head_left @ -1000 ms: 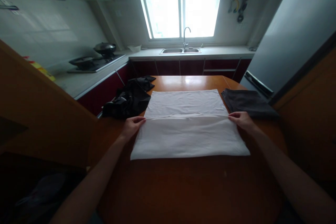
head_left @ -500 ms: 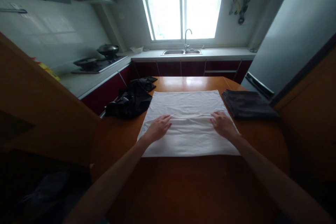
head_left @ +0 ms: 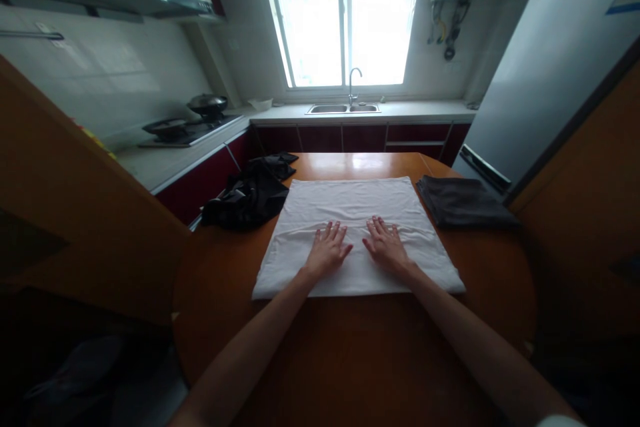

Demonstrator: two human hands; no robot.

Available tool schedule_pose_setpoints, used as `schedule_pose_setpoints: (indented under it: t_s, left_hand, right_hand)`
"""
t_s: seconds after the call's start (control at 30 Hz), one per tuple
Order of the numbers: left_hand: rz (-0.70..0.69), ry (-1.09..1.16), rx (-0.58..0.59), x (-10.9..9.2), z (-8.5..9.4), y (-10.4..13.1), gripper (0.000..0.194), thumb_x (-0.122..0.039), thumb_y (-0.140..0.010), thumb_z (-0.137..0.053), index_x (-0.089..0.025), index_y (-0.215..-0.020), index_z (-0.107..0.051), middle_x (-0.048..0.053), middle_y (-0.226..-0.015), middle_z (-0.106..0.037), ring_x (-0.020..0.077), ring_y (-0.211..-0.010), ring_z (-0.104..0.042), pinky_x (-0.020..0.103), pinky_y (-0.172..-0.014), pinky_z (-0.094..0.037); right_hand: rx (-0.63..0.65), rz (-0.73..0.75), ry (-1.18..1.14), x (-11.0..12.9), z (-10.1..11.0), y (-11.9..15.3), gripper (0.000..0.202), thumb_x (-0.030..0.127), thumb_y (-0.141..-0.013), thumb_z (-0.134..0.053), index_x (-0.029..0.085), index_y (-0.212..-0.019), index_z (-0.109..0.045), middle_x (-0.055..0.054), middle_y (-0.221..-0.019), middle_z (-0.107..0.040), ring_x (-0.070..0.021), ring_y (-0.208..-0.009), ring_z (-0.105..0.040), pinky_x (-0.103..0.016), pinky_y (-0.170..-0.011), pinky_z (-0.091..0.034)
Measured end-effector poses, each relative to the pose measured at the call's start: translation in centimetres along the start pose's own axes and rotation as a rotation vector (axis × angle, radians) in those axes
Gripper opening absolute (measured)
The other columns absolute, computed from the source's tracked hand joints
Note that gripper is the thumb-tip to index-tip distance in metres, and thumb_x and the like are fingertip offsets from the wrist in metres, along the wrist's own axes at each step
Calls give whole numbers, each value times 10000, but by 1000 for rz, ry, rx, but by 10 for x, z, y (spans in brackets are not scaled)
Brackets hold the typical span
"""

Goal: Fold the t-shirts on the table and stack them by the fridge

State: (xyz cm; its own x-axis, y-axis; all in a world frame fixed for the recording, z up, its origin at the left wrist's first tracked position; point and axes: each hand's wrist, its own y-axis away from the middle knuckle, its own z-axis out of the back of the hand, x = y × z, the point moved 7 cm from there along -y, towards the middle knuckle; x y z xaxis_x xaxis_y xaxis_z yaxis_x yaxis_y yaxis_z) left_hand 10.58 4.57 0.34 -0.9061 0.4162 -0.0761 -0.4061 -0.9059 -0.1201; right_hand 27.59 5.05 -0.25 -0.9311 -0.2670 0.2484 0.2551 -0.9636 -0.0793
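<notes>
A white cloth point(head_left: 350, 197), folded into a broad rectangle, lies on the wooden table point(head_left: 350, 347) in front of me. Light creases run across its middle. My left hand point(head_left: 329, 248) rests flat on the cloth left of its centre, fingers spread. Just to the right, my right hand point(head_left: 387, 245) also lies flat on it with the fingers apart. A small gap of cloth separates the two thumbs. Neither hand grips anything.
Crumpled black clothing point(head_left: 255, 193) lies at the table's left edge. A folded dark grey cloth point(head_left: 465, 202) lies on the right. Beyond are a counter with a sink point(head_left: 327, 109), a stove with a lidded wok point(head_left: 207, 105), and a fridge point(head_left: 540, 67).
Both hands have slid inward over the white cloth, from its sides toward the centre, and their fingers have spread. The view has tipped up slightly.
</notes>
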Motion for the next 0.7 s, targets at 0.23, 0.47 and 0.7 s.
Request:
schedule_pose_setpoints:
  t_s: [0.23,0.47,0.7]
  left_hand:
    - [-15,-1,-8,-11,-10,8,613,-531,-1033,-339,-257,-1581,-353,102,-1661,-268,321,-1542,-214,593,-1220,-206]
    - [5,5,37,-10,-8,7,608,-520,-1032,-337,-251,-1577,-362,94,-1662,-267,317,-1545,-206,582,-1221,-201]
    - [16,20,36,-13,-3,5,596,-491,-1028,-369,-235,-1566,-381,116,-1650,-292,334,-1537,-224,605,-1211,-205]
  right_hand:
    - [31,20,-27,11,-8,6,654,481,-1038,-307,132,-1591,-297,-137,-1680,-178,-258,-1562,-122,-531,-1237,-75]
    - [32,-119,79,-72,7,35,674,483,-1047,-226,92,-1594,-275,-154,-1670,-205,-257,-1558,-146,-540,-1240,-76]
    - [-41,-220,162,-127,32,66,663,470,-1041,-217,102,-1586,-306,-147,-1663,-241,-264,-1550,-181,-567,-1238,-105]
